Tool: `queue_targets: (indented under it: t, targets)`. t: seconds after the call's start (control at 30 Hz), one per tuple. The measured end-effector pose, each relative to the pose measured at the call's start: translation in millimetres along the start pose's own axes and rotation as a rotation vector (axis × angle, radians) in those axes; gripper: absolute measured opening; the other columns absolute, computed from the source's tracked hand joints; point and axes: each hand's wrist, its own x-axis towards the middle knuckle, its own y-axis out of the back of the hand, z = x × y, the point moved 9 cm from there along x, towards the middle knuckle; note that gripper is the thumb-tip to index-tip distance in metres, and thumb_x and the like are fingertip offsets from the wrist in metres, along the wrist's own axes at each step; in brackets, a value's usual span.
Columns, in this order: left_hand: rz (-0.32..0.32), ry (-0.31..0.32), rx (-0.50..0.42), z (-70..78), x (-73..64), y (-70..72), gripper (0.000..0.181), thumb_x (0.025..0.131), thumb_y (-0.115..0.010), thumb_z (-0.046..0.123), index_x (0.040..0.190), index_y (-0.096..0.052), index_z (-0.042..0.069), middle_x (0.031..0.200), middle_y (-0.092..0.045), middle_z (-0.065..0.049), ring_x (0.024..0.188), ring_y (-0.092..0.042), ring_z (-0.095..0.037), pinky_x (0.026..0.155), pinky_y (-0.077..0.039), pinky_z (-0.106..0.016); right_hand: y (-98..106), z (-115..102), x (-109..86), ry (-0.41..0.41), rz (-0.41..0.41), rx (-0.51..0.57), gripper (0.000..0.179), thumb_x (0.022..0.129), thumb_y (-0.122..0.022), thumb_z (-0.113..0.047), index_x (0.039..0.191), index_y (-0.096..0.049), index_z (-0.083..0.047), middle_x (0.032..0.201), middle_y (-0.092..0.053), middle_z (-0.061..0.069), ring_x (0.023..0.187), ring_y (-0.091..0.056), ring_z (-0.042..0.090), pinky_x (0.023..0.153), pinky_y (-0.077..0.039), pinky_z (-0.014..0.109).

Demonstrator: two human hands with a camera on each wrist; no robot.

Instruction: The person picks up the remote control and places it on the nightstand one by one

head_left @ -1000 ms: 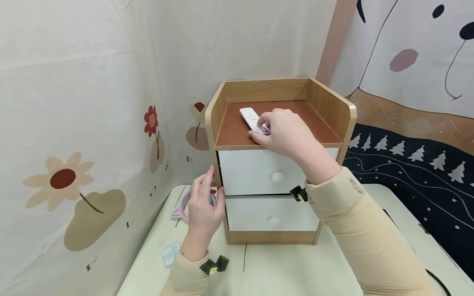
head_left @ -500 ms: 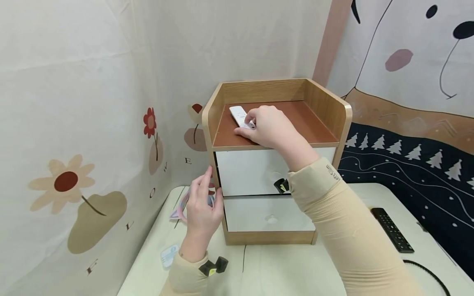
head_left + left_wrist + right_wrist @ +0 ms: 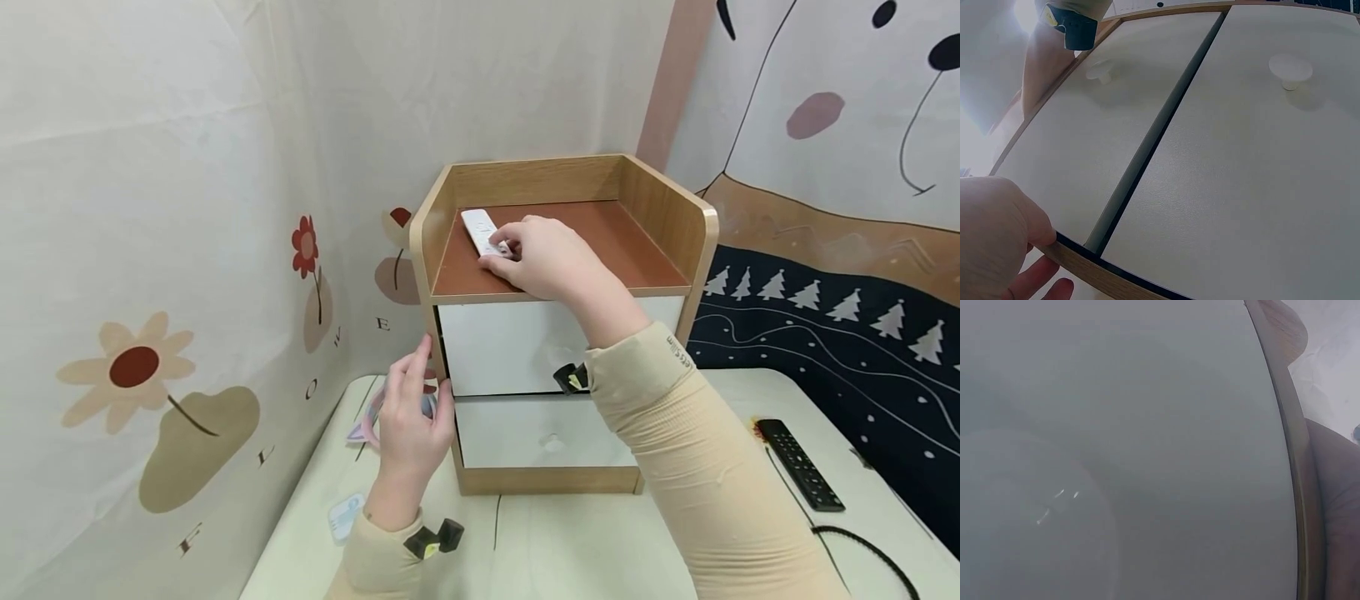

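A small wooden cabinet (image 3: 547, 481) with two white drawers stands on the table, its raised rim enclosing a brown top (image 3: 600, 237). My right hand (image 3: 551, 258) pinches the near end of a white remote control (image 3: 478, 228), which lies slanted on that top towards the left. The fingers hide its near end. Against the cabinet's left side rests my left hand (image 3: 411, 425), fingers mostly straight. In the left wrist view, the left thumb (image 3: 1038, 228) touches the front edge of the side panel. Close in the right wrist view is a drawer knob (image 3: 1041, 519).
A black remote control (image 3: 799, 465) and a black cable (image 3: 870, 550) lie on the table at right. Behind my left hand is a pastel ring-shaped item (image 3: 367, 425), with a pale blue card-like piece (image 3: 346, 517) nearer. Printed cloth (image 3: 225, 167) hangs behind and to the left.
My right hand has shifted left with the white remote control across the cabinet top. The black remote control has come into view past the right sleeve. My left hand stays in place.
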Motion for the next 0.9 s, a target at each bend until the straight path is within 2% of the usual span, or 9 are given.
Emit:
queue_targets:
  t: [0.17,0.37,0.5,0.7,0.9]
  targets:
    - [0.003,-0.007,-0.002,0.8,-0.2,-0.2,0.066,0.093,-0.071,-0.01,0.156,-0.055,-0.002,0.121,-0.064,-0.024,0.09,-0.073,-0.03,0.069,-0.069,-0.043,0,0,-0.4,0.006,-0.002,-0.001,0.051,0.107,-0.067,-0.051,0.146,-0.071,-0.019,0.128,-0.074,0.009,0.12,-0.068,0.028,0.109,-0.057,0.048]
    - [0.003,-0.007,-0.001,0.5,0.4,0.1,0.066,0.093,-0.07,-0.01,0.157,-0.055,-0.001,0.121,-0.064,-0.024,0.09,-0.073,-0.03,0.069,-0.069,-0.044,1,0,0.1,0.02,0.017,0.001,0.05,0.107,-0.068,-0.05,0.146,-0.071,-0.018,0.124,-0.076,0.008,0.117,-0.069,0.028,0.107,-0.057,0.047]
    - [0.012,-0.018,0.008,0.1,-0.6,0.6,0.067,0.091,-0.071,-0.012,0.156,-0.055,-0.002,0.121,-0.064,-0.024,0.088,-0.072,-0.029,0.067,-0.068,-0.042,1,-2,-2.7,0.02,0.027,0.013,0.052,0.107,-0.068,-0.049,0.149,-0.069,-0.018,0.13,-0.075,0.009,0.123,-0.069,0.028,0.111,-0.057,0.047]
    - [0.017,-0.016,0.014,0.2,-2.7,0.9,0.068,0.091,-0.071,-0.012,0.156,-0.056,-0.002,0.12,-0.064,-0.023,0.087,-0.072,-0.029,0.067,-0.068,-0.041,4,1,-12.0,-0.001,0.068,0.063,0.049,0.106,-0.071,-0.046,0.147,-0.069,-0.019,0.139,-0.073,0.009,0.131,-0.068,0.027,0.115,-0.056,0.047]
    - [0.009,-0.011,0.009,0.9,-3.2,0.6,0.067,0.092,-0.071,-0.011,0.157,-0.055,-0.001,0.12,-0.064,-0.024,0.09,-0.073,-0.029,0.069,-0.068,-0.042,10,3,-27.1,0.009,0.152,0.08,0.044,0.105,-0.071,-0.044,0.142,-0.072,-0.019,0.134,-0.074,0.007,0.128,-0.068,0.028,0.111,-0.056,0.047]
